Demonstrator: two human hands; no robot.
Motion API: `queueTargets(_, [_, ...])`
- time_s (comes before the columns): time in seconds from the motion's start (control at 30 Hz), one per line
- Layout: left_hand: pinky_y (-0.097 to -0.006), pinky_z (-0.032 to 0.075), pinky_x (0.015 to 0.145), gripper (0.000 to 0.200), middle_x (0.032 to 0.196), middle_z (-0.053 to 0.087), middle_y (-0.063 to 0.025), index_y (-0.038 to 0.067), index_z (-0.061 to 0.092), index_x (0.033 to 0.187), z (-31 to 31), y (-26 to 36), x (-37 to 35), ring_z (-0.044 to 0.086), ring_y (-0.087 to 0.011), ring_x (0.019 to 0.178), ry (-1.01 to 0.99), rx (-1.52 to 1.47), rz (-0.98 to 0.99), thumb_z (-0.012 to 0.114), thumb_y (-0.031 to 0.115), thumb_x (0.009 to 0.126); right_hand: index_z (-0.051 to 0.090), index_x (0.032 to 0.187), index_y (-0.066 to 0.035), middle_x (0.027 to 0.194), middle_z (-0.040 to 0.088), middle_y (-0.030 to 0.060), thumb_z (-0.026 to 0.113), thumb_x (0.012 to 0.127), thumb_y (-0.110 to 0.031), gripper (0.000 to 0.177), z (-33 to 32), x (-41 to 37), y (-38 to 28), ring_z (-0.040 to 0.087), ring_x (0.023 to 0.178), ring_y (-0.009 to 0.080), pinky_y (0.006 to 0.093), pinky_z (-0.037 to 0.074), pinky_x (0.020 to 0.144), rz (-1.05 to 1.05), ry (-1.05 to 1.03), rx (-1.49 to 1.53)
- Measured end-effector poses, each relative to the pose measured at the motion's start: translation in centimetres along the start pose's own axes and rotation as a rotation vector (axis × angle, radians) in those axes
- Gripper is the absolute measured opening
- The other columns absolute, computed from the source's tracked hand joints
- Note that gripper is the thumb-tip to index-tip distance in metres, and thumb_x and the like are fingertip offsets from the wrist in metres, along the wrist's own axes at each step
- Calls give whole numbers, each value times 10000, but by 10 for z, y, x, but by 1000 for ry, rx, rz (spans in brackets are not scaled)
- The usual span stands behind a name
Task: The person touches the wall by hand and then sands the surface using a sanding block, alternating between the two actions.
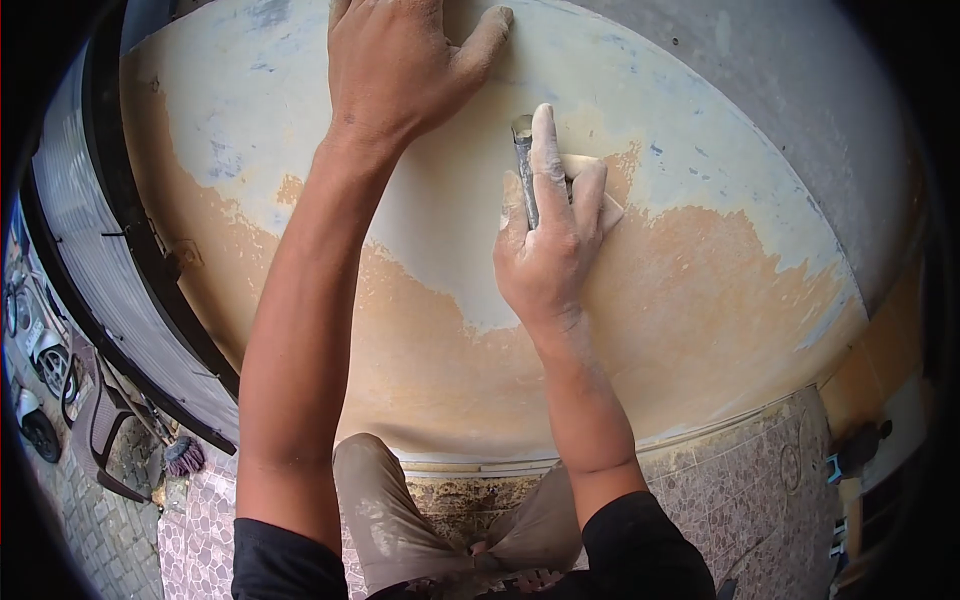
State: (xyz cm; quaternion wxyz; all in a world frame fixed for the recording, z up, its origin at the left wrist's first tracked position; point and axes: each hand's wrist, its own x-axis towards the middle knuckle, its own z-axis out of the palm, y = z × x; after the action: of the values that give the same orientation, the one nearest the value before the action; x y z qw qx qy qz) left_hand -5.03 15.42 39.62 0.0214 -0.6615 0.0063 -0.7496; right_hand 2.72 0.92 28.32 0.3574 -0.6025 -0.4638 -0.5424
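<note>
A broad curved body panel (660,330), pale cream at the far part and tan nearer me, lies under both hands. My left hand (400,60) rests on its far part with the thumb spread; the other fingertips run out of view at the top. Dust coats my right hand (550,230), which grips a sanding block (523,150) against the panel. The block shows a dark tube-like bar with pale sheet edges sticking out on the right. My index finger lies stretched along it, and its underside is hidden.
A black-framed ribbed clear sheet (80,200) curves along the left edge. Beyond it are a dark chair (100,430), a purple brush head (184,456) and a parked motorbike (50,360). Patterned tiles (720,500) cover the floor. A grey surface (780,90) lies beyond the panel.
</note>
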Motion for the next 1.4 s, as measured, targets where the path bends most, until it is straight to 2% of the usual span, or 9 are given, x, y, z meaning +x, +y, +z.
queueTargets(0.23, [-503, 359, 1117, 310, 1030, 625, -136, 34, 604, 1066, 3, 0, 0, 579, -318, 1058, -15, 8, -4, 708, 213, 835, 485, 1449, 77, 1064, 621, 106, 652, 947, -87, 554, 6, -198, 13, 526, 942, 238, 391, 316, 882, 117, 37, -120])
queueTargets(0.33, [-504, 358, 1111, 316, 1023, 625, -137, 31, 597, 1070, 13, 0, -1, 581, -319, 1050, 60, 44, 16, 708, 211, 836, 560, 1420, 16, 1026, 612, 67, 651, 929, -102, 513, 5, -143, 3, 523, 934, 200, 399, 293, 855, 204, 25, 26])
queueTargets(0.47, [-503, 362, 1103, 313, 1008, 627, -140, 30, 600, 1067, 9, -6, -4, 586, -320, 1044, 44, 17, 53, 709, 215, 838, 554, 1445, -21, 1047, 594, 58, 648, 887, -86, 570, 5, 5, -6, 520, 923, 196, 389, 285, 861, 86, 40, 108])
queueTargets(0.6, [-500, 369, 1090, 308, 1012, 630, -140, 30, 604, 1070, -9, -5, 0, 589, -317, 1048, -106, -13, 18, 703, 220, 849, 537, 1451, -5, 1046, 592, 62, 665, 868, -81, 602, 6, -23, -4, 523, 918, 200, 390, 286, 847, 80, 38, -10])
queueTargets(0.77, [-495, 362, 1110, 306, 1018, 631, -139, 32, 605, 1079, 5, -3, -2, 596, -313, 1040, -1, 32, 27, 691, 226, 858, 576, 1366, 44, 1016, 599, 75, 683, 899, -82, 495, 18, -227, -2, 528, 921, 207, 404, 289, 845, 208, 48, -59])
queueTargets(1.0, [-505, 352, 1131, 306, 1009, 628, -133, 32, 602, 1080, 4, -5, -4, 601, -312, 1034, 2, 21, 41, 687, 220, 854, 514, 1451, 38, 983, 594, 69, 674, 910, -87, 577, -2, -28, 9, 530, 915, 217, 395, 313, 844, 164, 108, 82])
queueTargets(1.1, [-482, 380, 1078, 301, 1007, 630, -133, 31, 607, 1075, -3, -4, -2, 596, -308, 1032, -34, 11, 40, 688, 222, 856, 507, 1459, 30, 974, 593, 66, 669, 914, -80, 579, 6, -21, 6, 531, 924, 219, 400, 315, 847, 120, 165, 41])
queueTargets(1.27, [-456, 397, 1026, 302, 1002, 630, -137, 35, 612, 1067, 1, -7, -3, 590, -306, 1027, -18, 2, 43, 695, 230, 852, 512, 1435, 55, 1078, 654, 102, 677, 901, -70, 573, 11, -172, 9, 531, 943, 214, 400, 309, 854, 178, 140, -52])
queueTargets(1.4, [-457, 394, 1031, 291, 992, 627, -134, 36, 612, 1052, 6, -4, -3, 588, -313, 1017, 21, 24, 32, 698, 221, 844, 514, 1441, 42, 1051, 636, 72, 679, 887, -66, 588, 0, -133, 12, 536, 935, 199, 390, 304, 855, 165, 48, -17])
